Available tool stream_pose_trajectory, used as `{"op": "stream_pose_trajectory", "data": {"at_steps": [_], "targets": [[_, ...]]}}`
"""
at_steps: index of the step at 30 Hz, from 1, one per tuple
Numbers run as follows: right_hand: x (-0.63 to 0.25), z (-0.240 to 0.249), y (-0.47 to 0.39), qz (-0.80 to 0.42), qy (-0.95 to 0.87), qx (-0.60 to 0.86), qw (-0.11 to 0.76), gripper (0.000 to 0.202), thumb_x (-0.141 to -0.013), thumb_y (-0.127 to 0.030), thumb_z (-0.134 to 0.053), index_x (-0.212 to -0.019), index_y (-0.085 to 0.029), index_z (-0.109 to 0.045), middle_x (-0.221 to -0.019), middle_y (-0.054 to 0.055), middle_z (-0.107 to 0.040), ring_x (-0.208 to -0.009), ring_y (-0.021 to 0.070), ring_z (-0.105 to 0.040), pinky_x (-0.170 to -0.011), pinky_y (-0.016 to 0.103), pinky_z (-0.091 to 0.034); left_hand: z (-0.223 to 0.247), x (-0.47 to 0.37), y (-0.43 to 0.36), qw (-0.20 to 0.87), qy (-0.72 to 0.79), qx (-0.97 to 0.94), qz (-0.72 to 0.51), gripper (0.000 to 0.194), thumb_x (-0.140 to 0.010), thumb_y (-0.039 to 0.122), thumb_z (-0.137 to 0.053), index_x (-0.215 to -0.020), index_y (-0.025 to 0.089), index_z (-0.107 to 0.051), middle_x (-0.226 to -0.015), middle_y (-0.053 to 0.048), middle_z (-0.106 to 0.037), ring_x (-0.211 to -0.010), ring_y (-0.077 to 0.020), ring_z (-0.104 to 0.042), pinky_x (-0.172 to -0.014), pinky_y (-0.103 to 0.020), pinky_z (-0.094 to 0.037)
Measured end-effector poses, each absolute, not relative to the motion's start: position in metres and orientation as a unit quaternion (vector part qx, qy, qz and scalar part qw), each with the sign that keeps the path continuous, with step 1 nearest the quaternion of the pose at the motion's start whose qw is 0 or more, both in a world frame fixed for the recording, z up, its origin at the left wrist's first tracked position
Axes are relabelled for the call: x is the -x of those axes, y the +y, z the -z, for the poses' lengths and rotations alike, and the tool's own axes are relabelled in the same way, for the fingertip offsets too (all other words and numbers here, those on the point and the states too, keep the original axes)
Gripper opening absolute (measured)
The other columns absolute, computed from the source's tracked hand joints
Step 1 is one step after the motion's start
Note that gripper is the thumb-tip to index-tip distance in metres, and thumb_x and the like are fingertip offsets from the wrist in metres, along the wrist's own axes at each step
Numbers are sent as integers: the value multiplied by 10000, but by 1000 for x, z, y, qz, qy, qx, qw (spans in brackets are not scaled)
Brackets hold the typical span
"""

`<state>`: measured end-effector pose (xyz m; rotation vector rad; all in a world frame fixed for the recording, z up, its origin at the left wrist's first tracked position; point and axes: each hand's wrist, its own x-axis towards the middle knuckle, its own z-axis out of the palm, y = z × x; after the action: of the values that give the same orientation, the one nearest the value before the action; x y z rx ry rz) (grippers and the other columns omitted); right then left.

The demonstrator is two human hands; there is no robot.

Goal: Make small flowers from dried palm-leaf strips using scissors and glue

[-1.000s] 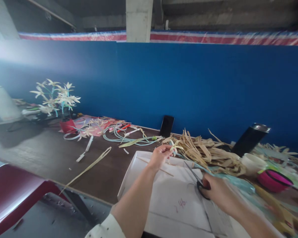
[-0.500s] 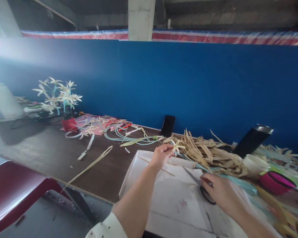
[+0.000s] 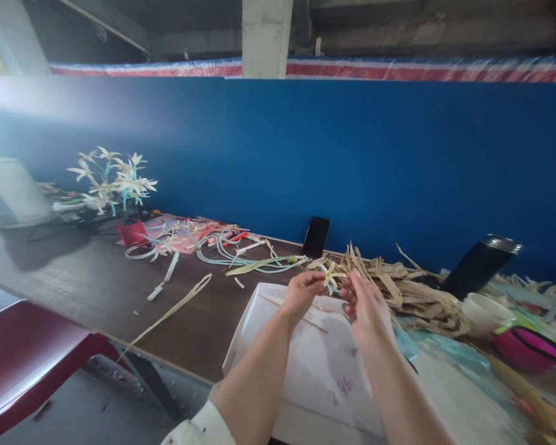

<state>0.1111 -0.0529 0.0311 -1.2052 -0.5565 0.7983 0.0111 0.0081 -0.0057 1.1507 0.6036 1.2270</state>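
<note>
A small pale flower (image 3: 332,277) made of dried strips is held over the back edge of a white box lid (image 3: 315,364). Thumb and fingers of my left hand (image 3: 303,292) pinch it from the left. From the right, my right hand (image 3: 367,304) grips the tip of one petal between thumb and forefinger, its other fingers curled. Thin straw pieces (image 3: 315,325) lie on the lid below. A bit of black scissors handle (image 3: 412,366) shows beside my right forearm, which hides the rest.
Dried husk strips (image 3: 398,284) are heaped behind my right hand, near a black flask (image 3: 482,266) and a white cup (image 3: 486,313). A phone (image 3: 316,237) leans against the blue partition (image 3: 375,154). Leftward stand coiled pale tubing (image 3: 208,252) and a flower arrangement in a red pot (image 3: 133,233).
My right hand has let go of the scissors on the lid and moved up and left to the flower. My left hand still holds the flower in nearly the same place.
</note>
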Motion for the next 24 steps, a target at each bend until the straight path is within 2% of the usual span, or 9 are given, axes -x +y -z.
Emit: {"op": "stream_pose_trajectory", "data": {"at_steps": [5,11,18,24], "targets": [[-94,-26,-36,-400,-214,483,749,405,-592,-514,-696,-803,-187,-583,-762,-25,-604,-498,54,-503,-346,147,-305,8,-12,11,625,279,-484,-545,209,-616,237,-679,-787,116,-672,-703,-30,-623,-647,-115,-548,-615,-243,-430],[-100,-6,-35,-361,-251,475,762,389,-629,-488,-688,-854,-186,-591,-859,-10,-609,-483,29,-459,-372,134,-316,17,-13,13,601,291,-503,-549,246,-623,263,-683,-826,125,-682,-713,-31,-630,-661,-126,-558,-638,-262,-453],[-109,-8,-41,-376,-281,453,758,374,-617,-467,-715,-800,-168,-584,-682,-34,-554,-459,24,-413,-370,122,-277,20,-14,11,578,305,-542,-528,201,-636,252,-663,-793,131,-695,-720,-27,-622,-631,-106,-534,-632,-252,-457],[-110,-7,-40,-399,-285,442,751,426,-574,-433,-748,-865,-178,-570,-722,-36,-565,-440,21,-412,-350,133,-248,19,-16,9,585,306,-543,-519,158,-625,232,-662,-740,130,-697,-722,-36,-631,-653,-115,-549,-612,-244,-472]]}}
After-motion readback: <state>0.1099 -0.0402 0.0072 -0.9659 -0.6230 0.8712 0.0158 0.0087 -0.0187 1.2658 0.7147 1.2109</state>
